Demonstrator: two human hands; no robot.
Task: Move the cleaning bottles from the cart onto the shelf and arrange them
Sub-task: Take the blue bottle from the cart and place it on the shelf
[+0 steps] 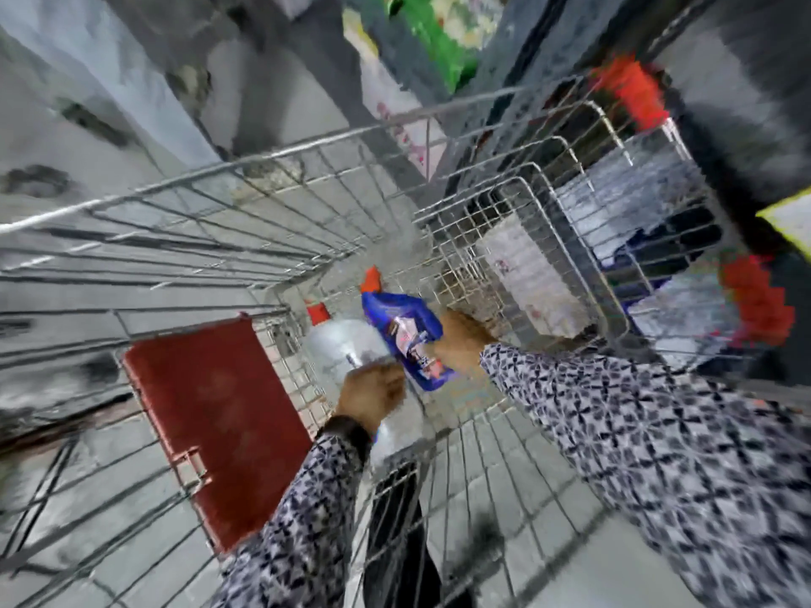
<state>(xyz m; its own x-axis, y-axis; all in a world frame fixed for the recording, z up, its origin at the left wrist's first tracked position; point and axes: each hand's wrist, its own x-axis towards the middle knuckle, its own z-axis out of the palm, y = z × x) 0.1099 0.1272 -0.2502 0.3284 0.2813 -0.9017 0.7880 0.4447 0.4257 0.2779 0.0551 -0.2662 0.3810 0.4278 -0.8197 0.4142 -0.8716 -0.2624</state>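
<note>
I look down into a wire shopping cart point(245, 168). Inside it my right hand point(461, 344) grips a blue cleaning bottle point(403, 331) with an orange-red cap, tilted with the cap pointing away from me. Beside it, my left hand point(371, 394) is closed on a clear, silvery bottle point(346, 348) with a red cap. The two bottles touch side by side near the cart's bottom. The picture is blurred by motion. The shelf itself is hard to make out.
A dark red child-seat flap point(210, 427) lies on the cart's near left. To the right is a second wire basket point(570, 221) holding a white package point(531, 283), with red handle caps point(755, 300). Green and white packages point(430, 41) are above.
</note>
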